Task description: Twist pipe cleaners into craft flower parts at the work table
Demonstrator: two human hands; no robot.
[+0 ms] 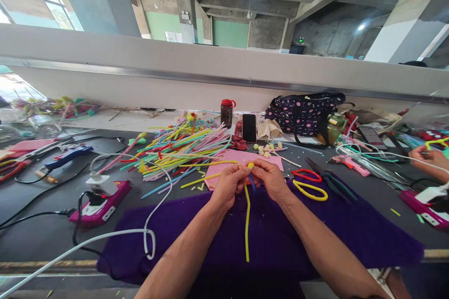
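Note:
My left hand (229, 182) and my right hand (271, 178) meet over a purple cloth (210, 238), fingers closed in a pinch. Between them is a yellow pipe cleaner (247, 229), whose long end hangs straight down; its top forms a small yellow knob at the fingertips. A short blue stem (252, 182) shows below the right fingers. How the pieces join is hidden by my fingers. Behind the hands lies a pink sheet (224, 159). Scissors with red and yellow handles (310, 190) rest just right of my right hand.
A pile of coloured pipe cleaners (189, 142) lies behind, left of centre. Further back stand a bottle with a red lid (227, 114), a phone (249, 128) and a dotted bag (301, 114). Power strips (105, 205) and a white cable (119, 233) occupy the left. Another person's hand (430, 161) is at right.

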